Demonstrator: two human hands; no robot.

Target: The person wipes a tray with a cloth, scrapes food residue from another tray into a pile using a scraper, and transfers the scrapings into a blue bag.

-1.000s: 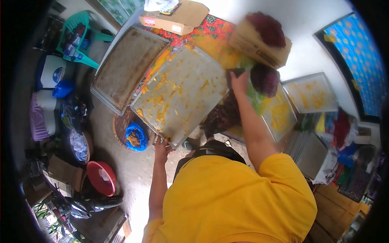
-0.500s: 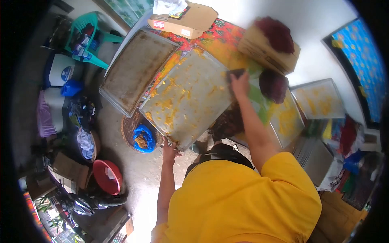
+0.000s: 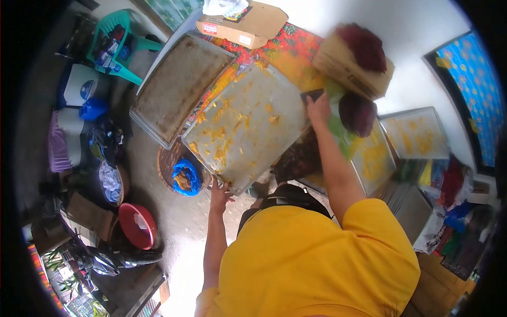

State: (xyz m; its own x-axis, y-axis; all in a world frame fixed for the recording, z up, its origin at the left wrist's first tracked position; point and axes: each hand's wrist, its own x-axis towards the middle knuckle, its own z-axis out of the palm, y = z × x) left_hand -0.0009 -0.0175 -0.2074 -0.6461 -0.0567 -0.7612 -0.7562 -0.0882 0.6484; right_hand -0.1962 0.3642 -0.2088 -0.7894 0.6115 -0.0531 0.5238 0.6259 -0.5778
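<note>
Yellow-smeared tray (image 3: 253, 127) on tabletop (image 3: 303, 42), near corner jutting past edge, likely for easy grip. Left hand (image 3: 219, 195) holding that corner, seemingly steadying. Right hand (image 3: 319, 111) pinching dark flat piece (image 3: 312, 95) at tray's right edge, presumably for firm control. Brown-stained tray (image 3: 182, 84) beside, left.

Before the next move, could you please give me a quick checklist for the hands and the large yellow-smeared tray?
1. Left hand at the tray's near edge: ok.
2. Dark flat piece held in right hand: ok.
3. Dark flat piece touching the tray: cannot tell.
4. Tray free of yellow residue: not ok, patches show.
5. Blue bag open, not covered by the tray: ok.
</note>
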